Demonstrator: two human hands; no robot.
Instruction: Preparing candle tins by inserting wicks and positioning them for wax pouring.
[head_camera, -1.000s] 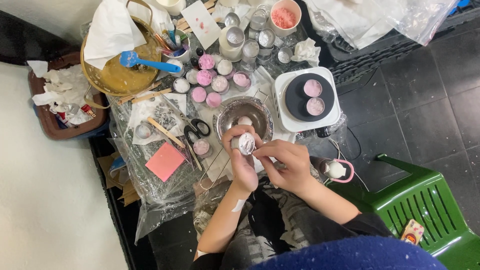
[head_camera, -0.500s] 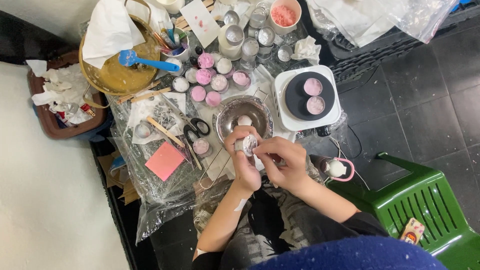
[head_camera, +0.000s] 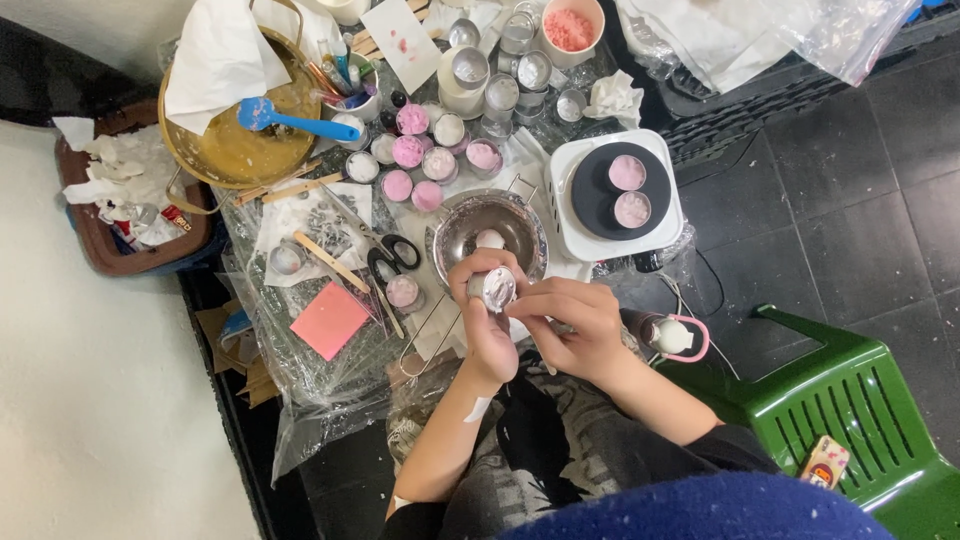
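I look down on a low table wrapped in clear plastic, crowded with small things. At its far left sits a brass bowl with a blue spatula laid across it; to the right stands a white hot plate carrying two little tins of pink wax. A green plastic chair stands on the dark floor at near right.

Both my forearms come up from the near edge and meet just in front of the steel bowl in the middle of the table. My left hand is curled, fingers wrapped round a small metal tin, holding it tilted just above the bowl's near rim. My right hand is bent in from the right, its fingertips pinched together against the tin's side; whether they hold anything between them I cannot tell.

Left of my hands lie black-handled scissors, a pink sticky note, and one filled pink tin.
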